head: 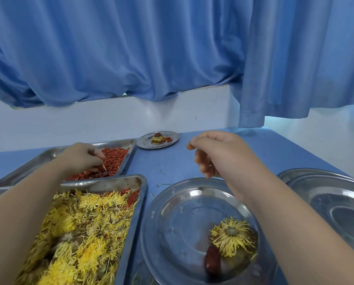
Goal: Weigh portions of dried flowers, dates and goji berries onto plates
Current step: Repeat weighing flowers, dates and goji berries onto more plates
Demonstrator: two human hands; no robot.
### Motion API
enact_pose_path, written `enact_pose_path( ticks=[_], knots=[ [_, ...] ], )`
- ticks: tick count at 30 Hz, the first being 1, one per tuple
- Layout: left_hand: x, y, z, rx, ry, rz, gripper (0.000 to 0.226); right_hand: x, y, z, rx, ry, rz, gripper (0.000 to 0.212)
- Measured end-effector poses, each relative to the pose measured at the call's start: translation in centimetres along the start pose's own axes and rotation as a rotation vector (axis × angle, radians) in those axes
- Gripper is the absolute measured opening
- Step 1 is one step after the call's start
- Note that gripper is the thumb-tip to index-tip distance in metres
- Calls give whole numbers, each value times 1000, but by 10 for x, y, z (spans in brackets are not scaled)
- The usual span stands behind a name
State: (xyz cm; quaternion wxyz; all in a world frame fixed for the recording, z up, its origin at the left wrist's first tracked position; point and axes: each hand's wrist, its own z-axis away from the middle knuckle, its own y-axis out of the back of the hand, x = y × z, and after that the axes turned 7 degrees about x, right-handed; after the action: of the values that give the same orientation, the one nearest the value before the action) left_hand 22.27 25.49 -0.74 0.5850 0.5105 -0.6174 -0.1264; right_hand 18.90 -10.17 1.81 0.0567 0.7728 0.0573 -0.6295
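My left hand (83, 157) reaches into the far steel tray (48, 155) and its curled fingers pinch red goji berries (112, 161). My right hand (215, 153) hovers above the table with loosely curled fingers; whether it holds anything is hidden. Below it lies a steel plate (184, 223) with one yellow dried flower (232, 236) and a dark red date (212, 262). The near tray (139, 192) holds a heap of dried yellow flowers (79, 233) with some goji berries at its far corner. A small plate (146, 141) at the back carries a flower, a date and goji berries.
A stack of steel plates (326, 194) sits at the right edge. The blue table (172, 161) meets a white wall, with a blue curtain (172, 48) hanging above. Loose petals lie scattered on the table between the trays and the plate.
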Motion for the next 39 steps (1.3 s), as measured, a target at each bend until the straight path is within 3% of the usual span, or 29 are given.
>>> enact_pose_path(
  ticks=[3,9,16,20,31,35,39],
  knots=[
    [18,8,15,-42,26,196,8,-7,6,0,9,9,-25,21],
    [78,9,65,-205,-64,369,9,-25,22,4,77,28,-84,16],
    [138,-3,133,-471,-262,323,11,-46,39,13,127,52,-159,10],
    [151,-17,153,-577,-279,328,15,-51,43,20,136,58,-129,11],
    [149,-27,177,-330,-319,150,15,-86,48,63,98,273,53,14],
    [146,-24,184,-262,-334,87,2,-71,57,84,76,266,205,17],
    [149,-20,192,-297,-313,30,17,-30,74,104,105,193,354,19]
  ],
)
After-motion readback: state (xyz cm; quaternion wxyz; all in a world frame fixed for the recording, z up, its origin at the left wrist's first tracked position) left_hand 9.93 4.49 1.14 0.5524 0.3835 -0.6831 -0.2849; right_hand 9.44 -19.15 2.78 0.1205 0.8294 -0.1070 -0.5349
